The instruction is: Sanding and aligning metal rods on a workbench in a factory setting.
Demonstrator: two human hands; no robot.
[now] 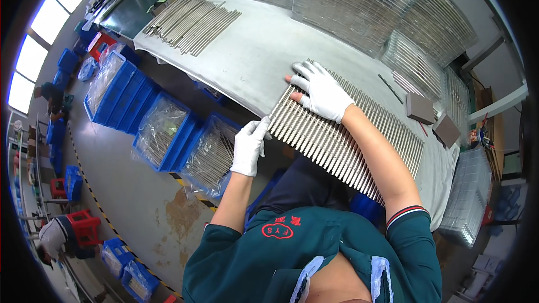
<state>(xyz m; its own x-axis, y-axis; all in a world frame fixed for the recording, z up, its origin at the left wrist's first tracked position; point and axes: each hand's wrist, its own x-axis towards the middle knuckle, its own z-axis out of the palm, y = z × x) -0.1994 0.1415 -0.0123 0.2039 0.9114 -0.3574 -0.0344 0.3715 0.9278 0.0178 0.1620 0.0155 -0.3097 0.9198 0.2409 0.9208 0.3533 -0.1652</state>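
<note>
A long row of slim silver metal rods lies side by side along the near edge of the cloth-covered table, their near ends jutting past it. My left hand, in a white glove, is closed at the near end of the row's leftmost rod, thumb and fingers pinched together there. My right hand wears a white glove with some fingertips bare. It rests over the far part of the rods at the row's left end, fingers apart and stretched leftward. My palm hides the rods under it.
Loose rods lie at the table's far left. Clear plastic trays stand stacked at the back. Two grey-brown blocks and a dark thin tool lie right. Blue crates of bagged rods stand left; people work beyond.
</note>
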